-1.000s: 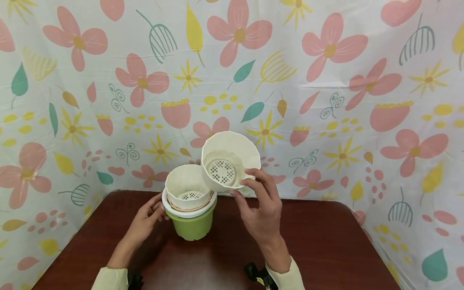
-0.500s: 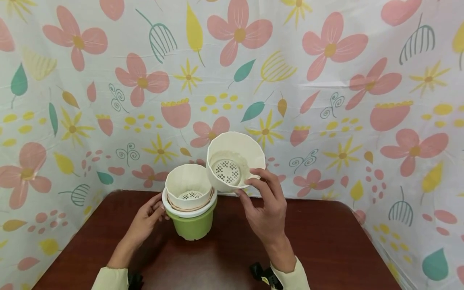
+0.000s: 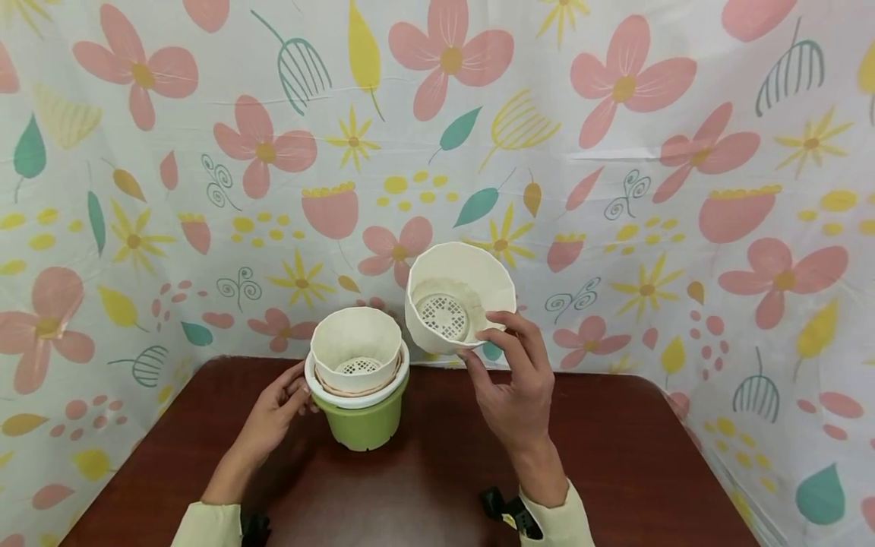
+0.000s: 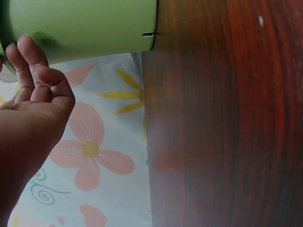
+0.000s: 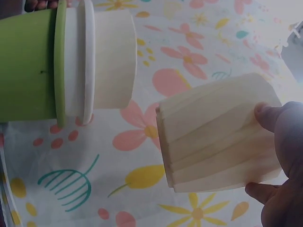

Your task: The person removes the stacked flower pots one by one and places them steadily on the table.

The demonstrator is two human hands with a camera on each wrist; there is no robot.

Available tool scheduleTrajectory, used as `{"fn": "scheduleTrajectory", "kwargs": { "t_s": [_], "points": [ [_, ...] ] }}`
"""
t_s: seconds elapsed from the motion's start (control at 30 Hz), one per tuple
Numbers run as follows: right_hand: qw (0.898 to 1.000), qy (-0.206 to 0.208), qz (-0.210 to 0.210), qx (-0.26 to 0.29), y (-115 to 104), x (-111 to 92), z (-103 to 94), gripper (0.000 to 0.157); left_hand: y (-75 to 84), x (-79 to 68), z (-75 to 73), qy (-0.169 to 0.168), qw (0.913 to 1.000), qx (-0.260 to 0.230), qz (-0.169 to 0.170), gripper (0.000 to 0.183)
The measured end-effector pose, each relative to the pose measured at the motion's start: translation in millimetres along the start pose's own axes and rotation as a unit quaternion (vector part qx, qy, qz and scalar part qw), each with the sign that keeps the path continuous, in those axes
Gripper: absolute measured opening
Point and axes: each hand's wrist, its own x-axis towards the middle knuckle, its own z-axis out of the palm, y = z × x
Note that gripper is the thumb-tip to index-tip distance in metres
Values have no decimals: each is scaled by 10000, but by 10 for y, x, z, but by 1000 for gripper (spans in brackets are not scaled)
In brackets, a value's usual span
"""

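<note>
R hand (image 3: 516, 387) pinches white pot (image 3: 458, 273) by rim, tilted, apart fr. stack, nr counter's (image 3: 601, 441) far edge. L hand (image 3: 273, 414) holds green pot (image 3: 362, 427) at rim, twd far-L corner. Prob. part done: 1 pot sep., others nested.
</note>
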Motion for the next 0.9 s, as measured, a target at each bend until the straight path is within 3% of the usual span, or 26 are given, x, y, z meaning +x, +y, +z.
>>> {"fn": "scheduleTrajectory", "kwargs": {
  "t_s": [0.4,0.9],
  "points": [
    [9998,-171,-23,-79,76,-50,-64,25,-11,-4,4,1,9999,-25,110,54],
    [9974,-681,10,-234,215,-149,-158,26,-15,-4,12,57,10000,10,66,54]
  ]
}}
